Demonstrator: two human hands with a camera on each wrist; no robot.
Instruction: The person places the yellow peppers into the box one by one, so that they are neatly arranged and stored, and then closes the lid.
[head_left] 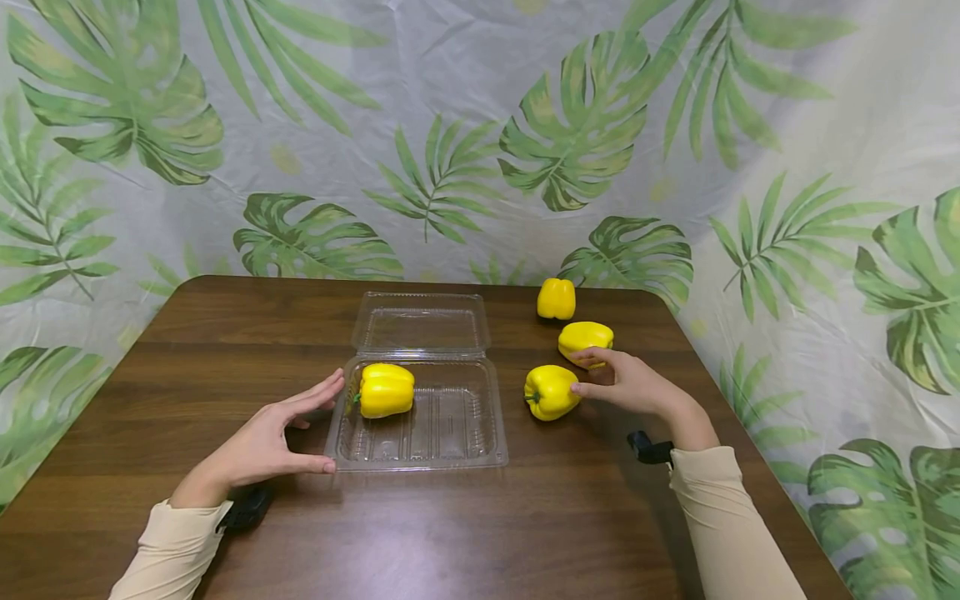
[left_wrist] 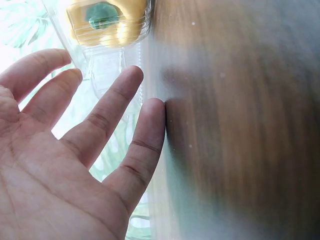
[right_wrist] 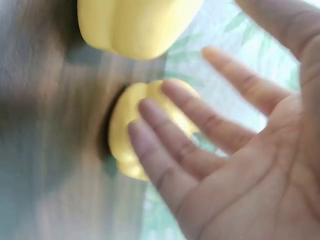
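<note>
The left hand (head_left: 264, 439), spread wide, is at the left edge of the mid-frame clear container (head_left: 459, 421), where one yellow pepper (head_left: 387, 391) lies. The right hand (head_left: 637, 387), also wide, is beside the lowest loose pepper (head_left: 551, 393), right of centre. Leaf-print cloth (head_left: 450, 100) backs the dark wood-grain desk (head_left: 450, 542).

Bright, even light fills the head view, mostly sharp, with pale glare on the table (head_left: 431, 542) at six o'clock and soft shadow toward five. The left wrist view burns white around ten o'clock; the right wrist view blurs the right hand (right_wrist: 240, 170) and yellow peppers (right_wrist: 132, 30).
</note>
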